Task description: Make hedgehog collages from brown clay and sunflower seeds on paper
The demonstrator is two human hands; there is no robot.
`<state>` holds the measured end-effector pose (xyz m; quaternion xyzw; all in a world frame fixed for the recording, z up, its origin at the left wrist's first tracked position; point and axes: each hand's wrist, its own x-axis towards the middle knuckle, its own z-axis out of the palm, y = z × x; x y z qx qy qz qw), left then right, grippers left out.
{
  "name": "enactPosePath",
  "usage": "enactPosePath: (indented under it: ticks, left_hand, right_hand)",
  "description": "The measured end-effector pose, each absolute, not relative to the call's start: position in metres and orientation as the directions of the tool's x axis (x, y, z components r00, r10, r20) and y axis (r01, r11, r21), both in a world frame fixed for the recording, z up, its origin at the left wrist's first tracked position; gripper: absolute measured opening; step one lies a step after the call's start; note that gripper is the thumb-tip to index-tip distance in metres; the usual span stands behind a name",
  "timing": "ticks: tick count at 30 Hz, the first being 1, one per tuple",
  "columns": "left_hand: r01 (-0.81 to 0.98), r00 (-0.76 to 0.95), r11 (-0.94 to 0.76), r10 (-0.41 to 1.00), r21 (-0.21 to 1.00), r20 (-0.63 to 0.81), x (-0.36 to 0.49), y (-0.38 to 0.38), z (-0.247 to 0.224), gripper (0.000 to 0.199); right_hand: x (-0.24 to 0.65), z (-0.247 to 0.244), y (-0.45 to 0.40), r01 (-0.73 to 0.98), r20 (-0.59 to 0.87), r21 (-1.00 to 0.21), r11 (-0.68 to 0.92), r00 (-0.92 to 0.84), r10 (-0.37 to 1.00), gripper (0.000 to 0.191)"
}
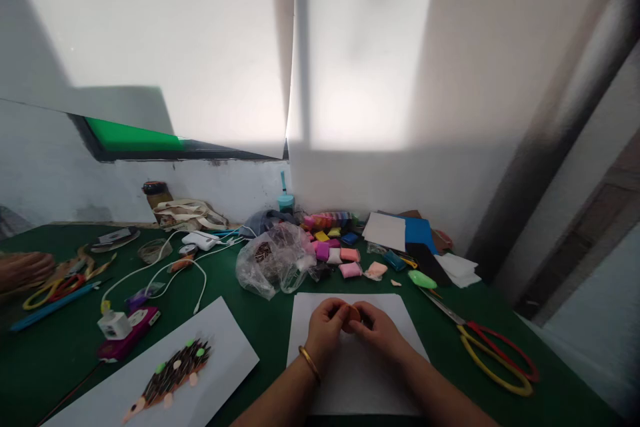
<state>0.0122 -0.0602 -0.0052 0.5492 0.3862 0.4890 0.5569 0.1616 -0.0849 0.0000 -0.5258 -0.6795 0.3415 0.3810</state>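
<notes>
A rounded orange-brown piece of modelling clay [351, 320] is pinched between my two hands above a stack of white paper [370, 390]. My left hand [327, 330], with a gold bangle at the wrist, grips its left side with thumb and fingers. On the other side my right hand [377, 327] closes on the same piece, its thumb against the front. Part of the clay is covered by my fingers. To the left lies a sheet with a hedgehog picture [175, 373], made of dark spines and green and pale clay bits.
Big scissors [495, 353] lie at right, near a green clay packet [423, 280]. Colored clay packets [330, 252] and a plastic bag [275, 260] sit behind the paper. A power strip [129, 335] with white cables is at left. Another person's hand [25, 270] shows at far left.
</notes>
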Motion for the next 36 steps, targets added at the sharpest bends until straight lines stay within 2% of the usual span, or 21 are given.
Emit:
enactPosePath:
  ticks: [5,8,10,13,16,19,21,25,28,32,36]
  left_hand:
    - [-0.109,0.194,-0.17,0.963,0.979,0.188,0.013,-0.061,-0.003,0.037]
    - [0.014,0.232,-0.251,0.942,0.968,0.241,0.013,-0.063,-0.004,0.022]
    - [0.013,0.252,-0.223,0.944,0.975,0.213,0.013,-0.063,-0.005,0.014]
    - [-0.077,0.236,-0.122,0.962,0.99,0.137,0.014,-0.063,-0.004,0.013]
    - [-0.158,0.235,-0.075,0.965,0.985,0.112,0.014,-0.062,-0.002,0.018]
    - [-0.224,0.262,-0.054,0.958,0.973,0.114,0.013,-0.061,0.0,0.033]
    - [-0.188,0.269,-0.088,0.953,0.978,0.138,0.013,-0.061,-0.001,0.041]
    - [-0.057,0.249,-0.159,0.954,0.986,0.168,0.014,-0.061,-0.007,0.024]
    - [-0.091,0.238,-0.092,0.965,0.992,0.111,0.013,-0.059,-0.011,0.025]
    - [-0.119,0.235,-0.088,0.965,0.989,0.114,0.012,-0.059,-0.008,0.028]
    - [-0.147,0.206,-0.103,0.969,0.984,0.133,0.014,-0.063,-0.003,0.041]
  right_hand:
    - [0.162,-0.002,-0.084,0.401,0.168,-0.891,0.214,-0.147,0.975,0.026]
    - [0.162,-0.005,-0.083,0.466,0.163,-0.86,0.208,-0.135,0.977,0.022]
    - [0.161,-0.006,-0.084,0.507,0.155,-0.839,0.197,-0.125,0.98,0.02]
    - [0.16,-0.004,-0.085,0.495,0.152,-0.845,0.202,-0.14,0.978,0.022]
    - [0.16,-0.001,-0.085,0.398,0.176,-0.889,0.225,-0.155,0.972,0.025]
    - [0.162,-0.002,-0.085,0.319,0.191,-0.92,0.228,-0.143,0.971,0.025]
    - [0.162,-0.004,-0.084,0.308,0.189,-0.927,0.214,-0.111,0.976,0.022]
    - [0.163,-0.009,-0.082,0.321,0.213,-0.921,0.22,-0.059,0.975,0.016]
    - [0.163,-0.008,-0.083,0.31,0.198,-0.925,0.218,-0.094,0.976,0.019]
    - [0.164,-0.005,-0.084,0.25,0.159,-0.947,0.199,-0.169,0.973,0.025]
    - [0.163,-0.006,-0.083,0.291,0.168,-0.937,0.193,-0.108,0.98,0.02]
